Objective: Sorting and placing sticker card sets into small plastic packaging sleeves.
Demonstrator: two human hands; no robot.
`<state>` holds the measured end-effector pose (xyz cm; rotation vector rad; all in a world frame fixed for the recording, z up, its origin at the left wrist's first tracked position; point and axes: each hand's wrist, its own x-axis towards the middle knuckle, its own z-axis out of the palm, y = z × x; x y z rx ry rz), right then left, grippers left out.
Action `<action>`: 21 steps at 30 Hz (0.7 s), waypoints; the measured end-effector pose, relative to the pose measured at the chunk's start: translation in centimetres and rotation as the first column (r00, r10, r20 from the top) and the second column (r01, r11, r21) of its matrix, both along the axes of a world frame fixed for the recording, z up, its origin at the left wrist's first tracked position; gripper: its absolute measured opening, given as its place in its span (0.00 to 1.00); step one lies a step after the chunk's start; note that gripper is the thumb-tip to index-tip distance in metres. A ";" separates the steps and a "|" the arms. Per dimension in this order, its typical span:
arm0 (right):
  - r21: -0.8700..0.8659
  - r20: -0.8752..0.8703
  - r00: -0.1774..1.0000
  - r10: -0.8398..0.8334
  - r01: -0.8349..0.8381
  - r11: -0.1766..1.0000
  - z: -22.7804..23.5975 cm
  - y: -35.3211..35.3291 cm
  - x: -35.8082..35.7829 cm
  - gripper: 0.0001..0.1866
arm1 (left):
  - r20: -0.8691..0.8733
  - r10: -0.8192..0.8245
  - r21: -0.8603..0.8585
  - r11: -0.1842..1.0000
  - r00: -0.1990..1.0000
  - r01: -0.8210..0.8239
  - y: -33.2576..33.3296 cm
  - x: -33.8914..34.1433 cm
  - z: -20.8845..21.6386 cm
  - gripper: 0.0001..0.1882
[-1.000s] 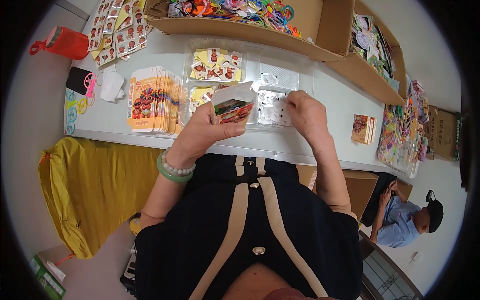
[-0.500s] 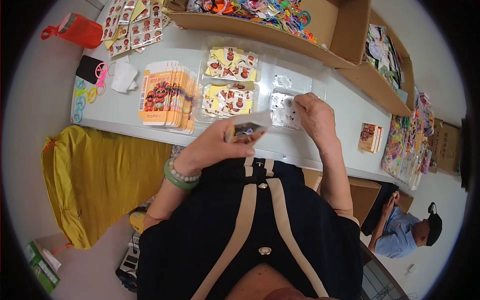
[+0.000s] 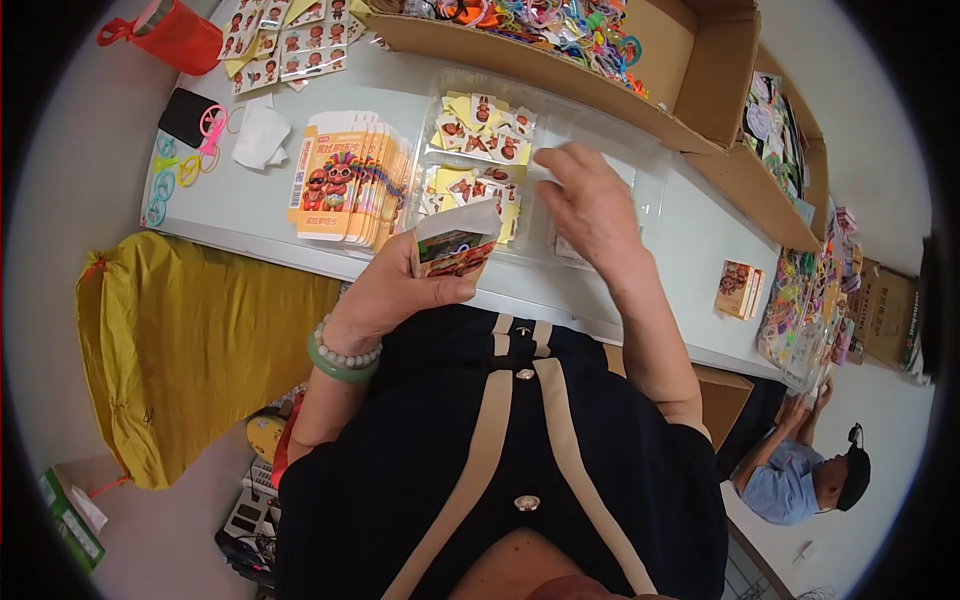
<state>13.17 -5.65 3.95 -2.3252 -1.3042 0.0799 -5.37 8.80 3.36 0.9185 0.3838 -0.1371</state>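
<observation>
My left hand [image 3: 375, 295] is closed around a small printed carton [image 3: 460, 255], tilted with its top open and its pale flap raised. Something dark and shiny shows inside its mouth. My right hand [image 3: 595, 205] hovers above the right side of a clear plastic tray [image 3: 655, 190]. Its thumb and fingers are apart, slightly blurred, and no object shows between them. Yellow-and-white sticker pieces [image 3: 485, 140] fill the tray's left compartments. Under the right wrist, the tray's near right compartment is mostly hidden.
Left of the tray lies a fanned stack of orange cartons [image 3: 345, 180]. A large cardboard box [image 3: 540, 50] of colourful bands stands behind. Finished-looking small cartons [image 3: 738, 290] sit at the right. A yellow cloth [image 3: 200, 350] hangs off the left edge. A co-worker [image 3: 800, 480] sits at lower right.
My right hand has left the small white pieces in the near right compartment and moved up and left, its fingers parting. My left hand has drawn the carton slightly left.
</observation>
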 end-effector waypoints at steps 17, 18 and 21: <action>-0.279 0.193 0.977 0.094 -0.037 0.960 -3.3 2.8 1.1 0.10 | 0.019 -0.038 0.065 0.997 0.999 0.036 0.1 0.6 0.6 0.30; -0.209 0.154 0.984 0.086 -0.052 0.977 -3.6 2.5 1.4 0.09 | 0.015 -0.015 0.062 0.998 1.000 0.014 0.0 0.6 0.8 0.30; -0.027 0.110 0.991 0.075 -0.072 0.997 -3.1 1.6 1.7 0.07 | 0.002 0.016 0.053 0.998 1.000 -0.016 -0.3 0.6 0.9 0.30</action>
